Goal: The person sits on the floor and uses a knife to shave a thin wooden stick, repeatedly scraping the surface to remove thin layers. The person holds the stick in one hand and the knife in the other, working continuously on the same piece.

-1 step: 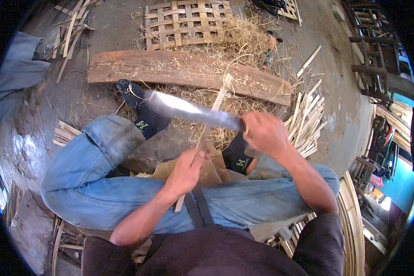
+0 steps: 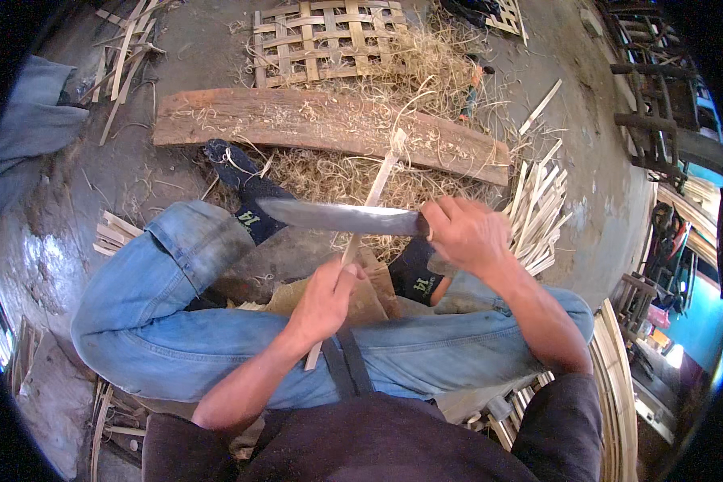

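Observation:
My left hand (image 2: pixel 323 299) is closed round the lower part of a pale, narrow bamboo strip (image 2: pixel 380 181). The strip slants away from me, and its frayed far end rests over a wooden plank (image 2: pixel 257 115). In my right hand (image 2: pixel 469 233) is the handle of a long knife (image 2: pixel 321 217), mostly hidden by my fingers. Its broad blade points left and lies across the strip, between my left hand and the plank. The blade is slightly blurred. Whether its edge is biting into the strip, I cannot tell.
Curly shavings (image 2: pixel 329 173) cover the floor around the plank. Beyond it lies a woven bamboo panel (image 2: pixel 329 40). Cut strips (image 2: pixel 534 213) are heaped at the right, with long bamboo lengths (image 2: pixel 614 361) beside my right knee. Dark wooden frames (image 2: pixel 651 96) stand at the far right.
The knife has come down the strip toward me, and its blade has swung from slanted to nearly level. My right hand has shifted slightly nearer. My left hand and the strip stay put.

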A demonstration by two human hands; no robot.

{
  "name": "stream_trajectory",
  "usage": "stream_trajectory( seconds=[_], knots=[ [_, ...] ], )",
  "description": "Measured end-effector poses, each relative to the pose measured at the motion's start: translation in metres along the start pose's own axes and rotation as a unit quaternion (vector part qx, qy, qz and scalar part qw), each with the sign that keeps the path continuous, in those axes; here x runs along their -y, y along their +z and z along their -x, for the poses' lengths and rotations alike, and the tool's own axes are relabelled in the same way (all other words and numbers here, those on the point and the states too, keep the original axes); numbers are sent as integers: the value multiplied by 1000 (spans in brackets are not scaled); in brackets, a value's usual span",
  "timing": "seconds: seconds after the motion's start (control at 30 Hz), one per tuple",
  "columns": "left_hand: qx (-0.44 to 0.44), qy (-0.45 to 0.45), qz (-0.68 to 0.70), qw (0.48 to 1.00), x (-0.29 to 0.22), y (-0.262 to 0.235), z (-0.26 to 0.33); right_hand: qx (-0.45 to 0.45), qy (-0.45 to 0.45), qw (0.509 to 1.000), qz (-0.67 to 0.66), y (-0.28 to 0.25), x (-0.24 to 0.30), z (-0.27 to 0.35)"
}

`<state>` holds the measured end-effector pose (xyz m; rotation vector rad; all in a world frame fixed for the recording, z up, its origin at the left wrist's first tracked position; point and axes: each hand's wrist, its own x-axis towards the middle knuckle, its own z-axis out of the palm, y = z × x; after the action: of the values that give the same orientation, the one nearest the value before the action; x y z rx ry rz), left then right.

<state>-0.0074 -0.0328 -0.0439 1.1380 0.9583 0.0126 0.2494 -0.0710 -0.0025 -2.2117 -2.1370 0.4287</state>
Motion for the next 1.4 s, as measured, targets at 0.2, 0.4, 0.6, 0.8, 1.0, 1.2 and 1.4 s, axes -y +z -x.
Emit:
stream_trajectory(
  seconds=[0.2,0.4,0.6,0.8,1.0,1.2,1.4],
  knots=[
    [-25,13,-30,999,-8,0,-2,-21,178,984,18,-3,-51,-10],
    [61,-70,126,988,-9,-4,-6,12,168,984,50,12,-57,-19],
    [120,-160,304,931,-23,-15,-9,48,59,996,51,14,-26,11],
    [144,-181,369,900,-32,-23,-5,41,121,992,-12,3,-23,-6],
    [130,-204,382,892,-27,-25,-10,194,13,973,-126,16,28,20],
    [170,-188,373,892,-32,-24,-7,176,101,965,-167,10,19,18],
    [158,-211,384,885,-28,-22,-12,200,135,951,-194,24,30,20]
  ],
)
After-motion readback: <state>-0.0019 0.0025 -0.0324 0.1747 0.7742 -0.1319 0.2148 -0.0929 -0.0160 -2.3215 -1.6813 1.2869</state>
